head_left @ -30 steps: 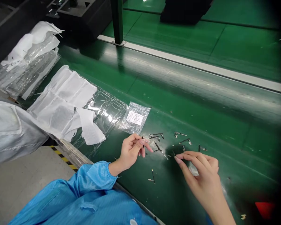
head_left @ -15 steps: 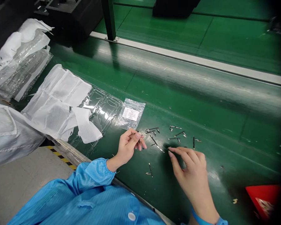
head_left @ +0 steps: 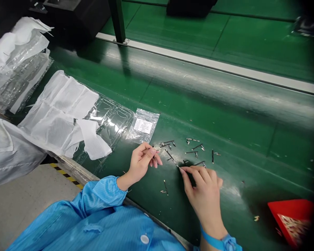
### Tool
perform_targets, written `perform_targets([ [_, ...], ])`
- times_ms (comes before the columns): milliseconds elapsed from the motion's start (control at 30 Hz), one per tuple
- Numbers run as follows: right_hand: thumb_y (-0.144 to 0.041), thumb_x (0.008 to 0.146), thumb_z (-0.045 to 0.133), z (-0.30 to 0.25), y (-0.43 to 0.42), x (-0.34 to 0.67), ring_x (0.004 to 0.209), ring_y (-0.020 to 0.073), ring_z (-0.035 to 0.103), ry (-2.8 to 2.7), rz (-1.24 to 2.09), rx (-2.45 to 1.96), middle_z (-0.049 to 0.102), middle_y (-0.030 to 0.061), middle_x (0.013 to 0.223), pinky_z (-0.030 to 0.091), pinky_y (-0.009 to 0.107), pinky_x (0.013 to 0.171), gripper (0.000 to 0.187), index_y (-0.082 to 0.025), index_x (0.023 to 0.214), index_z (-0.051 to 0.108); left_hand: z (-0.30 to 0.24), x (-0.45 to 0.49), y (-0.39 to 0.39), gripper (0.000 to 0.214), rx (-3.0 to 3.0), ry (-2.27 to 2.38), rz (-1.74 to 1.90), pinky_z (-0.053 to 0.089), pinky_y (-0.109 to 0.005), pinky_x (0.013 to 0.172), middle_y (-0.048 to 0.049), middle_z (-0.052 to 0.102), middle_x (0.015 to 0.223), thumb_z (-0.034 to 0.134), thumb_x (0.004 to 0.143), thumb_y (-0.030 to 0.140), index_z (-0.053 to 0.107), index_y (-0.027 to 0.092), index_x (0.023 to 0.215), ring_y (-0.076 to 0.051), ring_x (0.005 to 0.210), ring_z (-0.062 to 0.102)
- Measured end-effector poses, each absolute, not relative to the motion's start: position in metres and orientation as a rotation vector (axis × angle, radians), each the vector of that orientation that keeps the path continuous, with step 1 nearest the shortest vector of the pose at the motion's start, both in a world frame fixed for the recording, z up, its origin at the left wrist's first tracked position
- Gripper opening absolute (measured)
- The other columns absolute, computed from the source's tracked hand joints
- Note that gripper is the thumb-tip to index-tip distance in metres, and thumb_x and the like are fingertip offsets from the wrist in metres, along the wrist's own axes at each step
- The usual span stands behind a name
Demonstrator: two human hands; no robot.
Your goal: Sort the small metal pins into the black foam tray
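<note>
Several small thin metal parts (head_left: pixel 193 150) lie scattered on the green belt (head_left: pixel 225 115) in front of me. My left hand (head_left: pixel 142 161), in a blue sleeve, pinches one small dark part between thumb and fingertips. My right hand (head_left: pixel 202 190) rests fingertips-down on the belt, with thumb and forefinger touching a thin metal part (head_left: pixel 176 164). One more part (head_left: pixel 164 187) lies alone between my two hands, nearer to me.
A small clear zip bag with a white label (head_left: pixel 143 126) lies left of the parts. Clear plastic trays and white sheets (head_left: pixel 68 115) cover the left side. A red box (head_left: pixel 293 218) sits at lower right. Another person's white sleeve (head_left: pixel 7 153) shows at far left.
My right hand has slid left along the belt to a thin part beside the left hand. The left hand has kept its pinch. The view has shifted, bringing the red box further in.
</note>
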State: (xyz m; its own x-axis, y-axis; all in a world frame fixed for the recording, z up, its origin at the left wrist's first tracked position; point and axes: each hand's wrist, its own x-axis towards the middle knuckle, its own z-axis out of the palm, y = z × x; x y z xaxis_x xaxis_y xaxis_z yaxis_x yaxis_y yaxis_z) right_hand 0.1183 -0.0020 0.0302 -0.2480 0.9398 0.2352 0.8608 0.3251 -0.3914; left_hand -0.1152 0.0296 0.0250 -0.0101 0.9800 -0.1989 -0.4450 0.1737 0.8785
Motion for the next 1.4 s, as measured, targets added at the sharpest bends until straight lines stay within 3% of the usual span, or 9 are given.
perform_targets([
  [167,-0.028,0.106,0.067,0.049,-0.023,0.117,0.089,0.0237,0.059,-1.905,0.398,-1.584,0.069,0.0047,0.095,0.039,0.04,0.082,0.009,-0.024,0.099,0.068,0.026,-0.106,0.015,0.031,0.808,0.922,1.216,0.055,-0.022,0.056,-0.0111,0.085,0.088,0.07,0.105,0.044,0.062,0.016,0.096,-0.013,0.061,0.074],
  [367,-0.022,0.102,0.071,0.056,-0.053,0.087,0.087,0.019,0.062,-1.471,0.734,-1.526,0.064,0.0036,0.098,0.046,0.033,0.072,0.004,-0.023,0.098,0.069,0.043,-0.088,-0.003,0.026,0.92,1.047,1.081,0.062,-0.026,0.077,-0.0116,0.085,0.093,0.082,0.096,0.039,0.084,0.014,0.087,-0.018,0.084,0.079],
  [567,-0.016,0.103,0.068,0.054,-0.055,0.066,0.09,0.0176,0.063,-1.47,0.757,-1.457,0.063,0.0031,0.1,0.051,0.032,0.076,0.007,-0.023,0.102,0.067,0.044,-0.081,-0.009,0.029,0.676,0.976,0.964,0.057,-0.021,0.058,-0.0077,0.076,0.096,0.09,0.086,0.047,0.09,0.018,0.09,-0.008,0.061,0.066],
  [833,-0.01,0.104,0.063,0.058,-0.055,0.087,0.095,0.0197,0.06,-1.916,0.6,-1.337,0.063,0.006,0.105,0.051,0.036,0.08,0.015,-0.022,0.113,0.063,0.042,-0.088,-0.012,0.035,0.698,0.897,0.816,0.06,-0.023,0.065,-0.0068,0.074,0.092,0.095,0.08,0.049,0.088,0.014,0.083,-0.009,0.063,0.069],
  [967,-0.008,0.105,0.059,0.06,-0.057,0.088,0.097,0.0199,0.061,-1.951,0.65,-1.269,0.066,0.0065,0.109,0.052,0.036,0.081,0.024,-0.023,0.123,0.064,0.042,-0.089,-0.015,0.034,0.806,1.016,0.928,0.057,-0.021,0.065,-0.006,0.073,0.086,0.093,0.083,0.047,0.086,0.014,0.081,-0.01,0.068,0.066],
  [1067,-0.016,0.107,0.06,0.055,-0.044,0.104,0.105,0.0221,0.065,-1.889,0.654,-1.303,0.068,0.0076,0.115,0.055,0.039,0.089,0.025,-0.025,0.129,0.066,0.042,-0.095,-0.014,0.034,0.869,1.087,1.044,0.059,-0.021,0.074,-0.0069,0.077,0.086,0.091,0.086,0.047,0.085,0.014,0.08,-0.013,0.08,0.072],
  [1167,-0.037,0.107,0.06,0.035,-0.016,0.139,0.105,0.0273,0.066,-1.748,0.507,-1.583,0.069,0.0108,0.116,0.056,0.046,0.09,0.024,-0.023,0.126,0.069,0.04,-0.109,-0.011,0.033,0.902,1.102,1.076,0.064,-0.027,0.082,-0.0093,0.083,0.09,0.088,0.088,0.047,0.085,0.015,0.085,-0.018,0.085,0.078],
  [1267,-0.049,0.104,0.056,0.011,0.016,0.175,0.096,0.0294,0.066,-1.62,0.374,-1.848,0.069,0.0141,0.111,0.056,0.049,0.085,0.037,-0.02,0.119,0.072,0.036,-0.132,-0.01,0.034,0.992,1.151,1.081,0.066,-0.029,0.076,-0.0099,0.084,0.084,0.084,0.092,0.048,0.084,0.014,0.088,-0.02,0.077,0.08],
  [1400,-0.052,0.098,0.058,-0.008,0.046,0.194,0.088,0.0277,0.063,-1.588,0.342,-1.917,0.067,0.0143,0.102,0.055,0.049,0.083,0.039,-0.018,0.108,0.075,0.033,-0.167,-0.016,0.03,1.339,1.295,1.115,0.065,-0.027,0.073,-0.0081,0.083,0.082,0.077,0.099,0.042,0.084,0.015,0.089,-0.018,0.072,0.079],
])
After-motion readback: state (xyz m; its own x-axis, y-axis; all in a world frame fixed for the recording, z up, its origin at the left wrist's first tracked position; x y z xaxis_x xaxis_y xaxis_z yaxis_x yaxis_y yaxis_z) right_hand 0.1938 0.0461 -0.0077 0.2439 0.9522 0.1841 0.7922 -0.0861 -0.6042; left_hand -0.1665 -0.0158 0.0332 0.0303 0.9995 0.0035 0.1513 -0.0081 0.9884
